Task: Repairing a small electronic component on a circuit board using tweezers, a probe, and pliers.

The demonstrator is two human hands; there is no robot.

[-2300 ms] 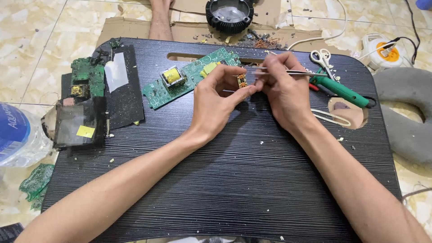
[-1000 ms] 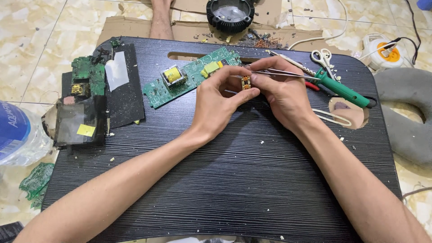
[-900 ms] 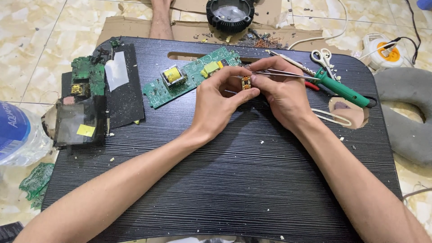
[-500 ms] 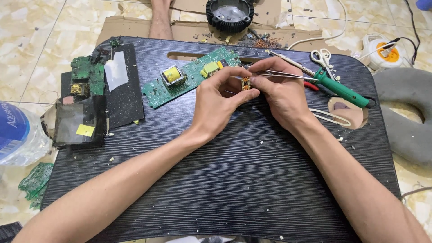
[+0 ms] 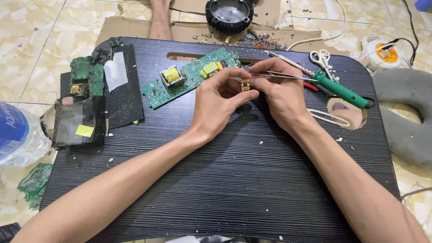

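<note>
One broad black lap table [image 5: 216,180] with a ribbed top fills most of the view, resting on a floor of cream marbled tiles [image 5: 40,40] with a sheet of brown cardboard [image 5: 135,29] under its far edge. To the right on the floor lies a grey cushion [image 5: 407,117], and beyond it a white and orange power strip [image 5: 382,51] with a cable plugged in. At the left edge lies a clear plastic water bottle [image 5: 18,135]. A round black dish [image 5: 229,13] sits on the cardboard beyond the table, with bits of wire scrap beside it.

On the table's left part lies a dark pile of broken casing and a small green board [image 5: 87,78]. Near the middle, a long green circuit board [image 5: 189,76] with a yellow transformer lies slanted. At the far right lie a green-handled soldering iron [image 5: 342,87] and small scissors [image 5: 320,57].

Both hands meet just past the table's middle. The left hand [image 5: 220,103] pinches a small yellow-orange component [image 5: 245,84] between thumb and fingertips, closed firmly on it. The right hand [image 5: 283,96] is closed on thin metal tweezers [image 5: 279,75], whose tips point at the component; whether they touch it cannot be told.
</note>
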